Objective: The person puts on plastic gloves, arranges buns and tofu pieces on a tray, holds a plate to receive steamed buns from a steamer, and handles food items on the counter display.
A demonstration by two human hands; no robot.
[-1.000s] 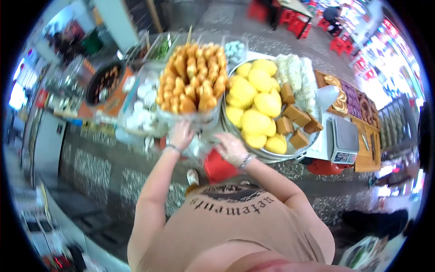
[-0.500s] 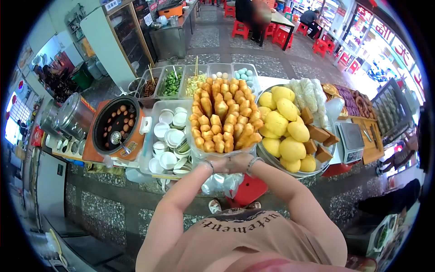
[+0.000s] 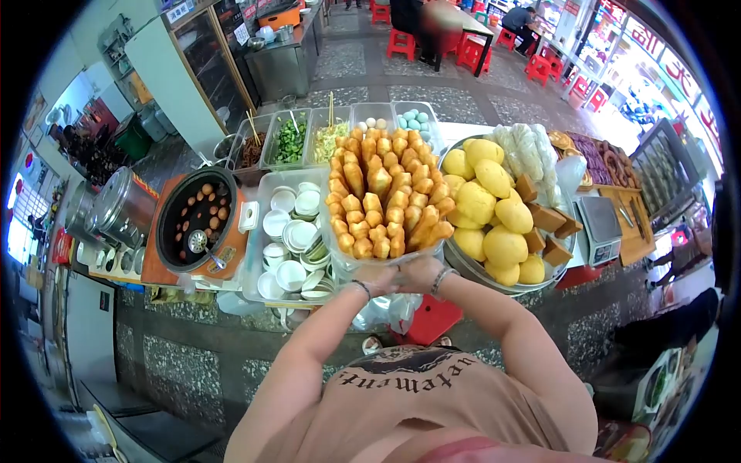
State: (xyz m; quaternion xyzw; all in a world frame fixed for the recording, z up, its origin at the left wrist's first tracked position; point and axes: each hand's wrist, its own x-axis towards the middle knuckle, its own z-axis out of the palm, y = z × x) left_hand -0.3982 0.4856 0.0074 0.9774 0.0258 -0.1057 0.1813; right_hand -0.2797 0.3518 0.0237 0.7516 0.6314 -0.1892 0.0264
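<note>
Both hands at the near side of a clear tub (image 3: 346, 262) on the desk (image 3: 461, 131). Tub packed with fried dough sticks (image 3: 386, 193), mostly upright, nearer ones leaning. Left hand (image 3: 376, 279) and right hand (image 3: 421, 273) close together, backs up, right by the tub's near wall. Fingers partly hidden; cannot tell whether either grip is open or closed. Clear plastic bags (image 3: 376, 312) hang just below the hands, red stool (image 3: 434, 319) lower, beside them.

Left of tub: white dishes (image 3: 292, 275), stacked and loose, in a clear bin. Farther left, dark pot (image 3: 172, 245), round brown items and a ladle (image 3: 197, 241) inside. Right of tub: round tray (image 3: 505, 290) with yellow buns (image 3: 494, 178) and brown blocks (image 3: 546, 217). Scale (image 3: 599, 218) beyond.
</note>
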